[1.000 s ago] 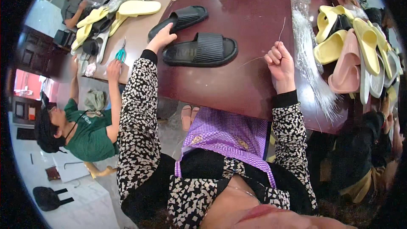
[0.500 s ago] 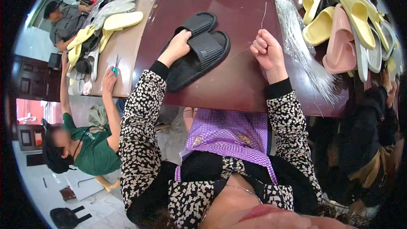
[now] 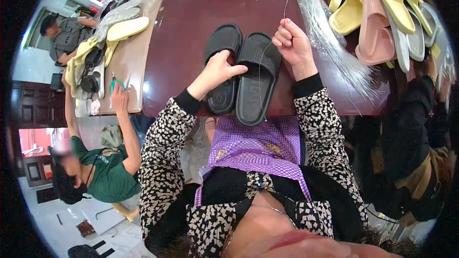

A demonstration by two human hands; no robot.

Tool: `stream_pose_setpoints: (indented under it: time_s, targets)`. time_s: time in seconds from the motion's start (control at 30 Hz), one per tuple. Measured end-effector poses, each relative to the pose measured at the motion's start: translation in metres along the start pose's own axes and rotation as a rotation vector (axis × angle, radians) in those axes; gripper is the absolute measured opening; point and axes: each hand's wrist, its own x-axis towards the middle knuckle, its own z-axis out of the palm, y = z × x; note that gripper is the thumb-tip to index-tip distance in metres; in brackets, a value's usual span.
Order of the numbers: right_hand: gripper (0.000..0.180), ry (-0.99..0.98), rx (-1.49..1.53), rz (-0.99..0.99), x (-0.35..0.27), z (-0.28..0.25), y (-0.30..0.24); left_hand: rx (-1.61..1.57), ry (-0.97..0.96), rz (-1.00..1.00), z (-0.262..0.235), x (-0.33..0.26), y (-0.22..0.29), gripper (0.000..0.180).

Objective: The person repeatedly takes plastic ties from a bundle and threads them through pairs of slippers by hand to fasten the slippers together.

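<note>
With my left hand [image 3: 219, 72] grasping the paired black, ribbed, rubbery slide slippers [image 3: 248, 97] at the near edge of the glossy dark-red table [image 3: 191, 33], my right hand [image 3: 292, 44] pinching a thin pale wire [image 3: 286, 2], I judge this tying, probably calling for threading both straps.

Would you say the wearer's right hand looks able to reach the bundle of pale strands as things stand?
Probably yes: only bare tabletop appears between the right hand and the bundle, though that hand holds a strand.
</note>
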Motion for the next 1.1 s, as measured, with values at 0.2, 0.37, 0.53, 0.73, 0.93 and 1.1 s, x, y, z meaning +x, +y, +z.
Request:
stream_pose_setpoints:
  time_s: [0.2, 0.37, 0.53, 0.73, 0.93, 1.1]
  targets:
    - [0.02, -0.047, 0.0, -0.027, -0.008, 0.012, -0.01, -0.254, 0.266, 0.269, 0.004, -0.036, 0.006, 0.035]
    - [0.02, -0.101, -0.049, -0.043, -0.024, 0.045, 0.001, -1.029, -0.09, 0.088, 0.022, -0.056, 0.044, 0.021]
    - [0.018, -0.028, -0.309, -0.083, -0.055, 0.084, 0.008, -1.039, -0.25, 0.042, 0.022, -0.074, 0.043, 0.016]
    - [0.013, 0.174, -0.747, -0.116, -0.098, 0.116, 0.03, -0.133, 0.23, 0.62, -0.009, -0.128, 0.029, 0.013]
    - [0.012, 0.255, -1.126, -0.09, -0.143, 0.113, 0.044, 0.316, 0.361, 0.982, -0.009, -0.157, 0.027, 0.02]
    - [0.013, 0.327, -1.074, 0.015, -0.17, 0.106, 0.054, 0.338, 0.35, 1.086, -0.002, -0.16, 0.022, 0.024]
